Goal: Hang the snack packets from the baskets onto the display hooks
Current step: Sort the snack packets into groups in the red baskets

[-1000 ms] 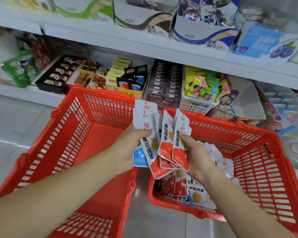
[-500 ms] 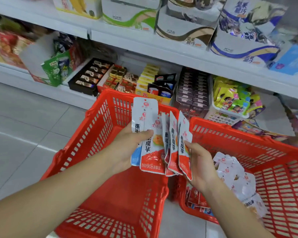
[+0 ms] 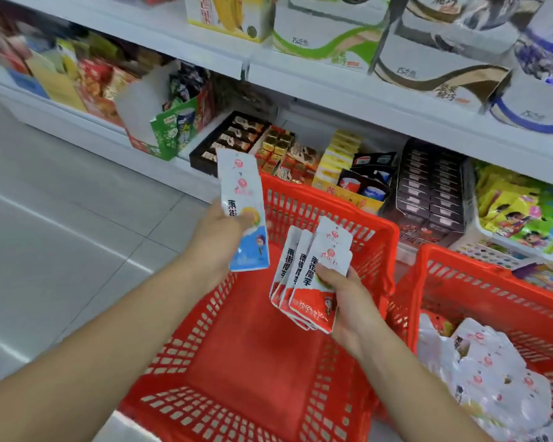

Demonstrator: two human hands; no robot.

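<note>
- Left hand (image 3: 219, 239): fingers pinching a white-and-blue foil snack packet (image 3: 248, 247), upright.
- Right hand (image 3: 351, 301): fingers gripping fanned white-and-red foil packets (image 3: 307, 298).
- Red plastic basket (image 3: 256, 362) beneath those fingers.

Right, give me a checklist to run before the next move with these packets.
1. Left hand grip on the blue-bottomed packet: ok, thumb across its front.
2. Right hand grip on the red-bottomed stack: ok, fanned but held.
3. The two bunches apart: ok.
4. Hanging holes at the packet tops open: cannot tell, blurred.
5. Display hook in view: not ok, none visible, only shelves.
6. Spare packets in the right basket: ok.
</note>
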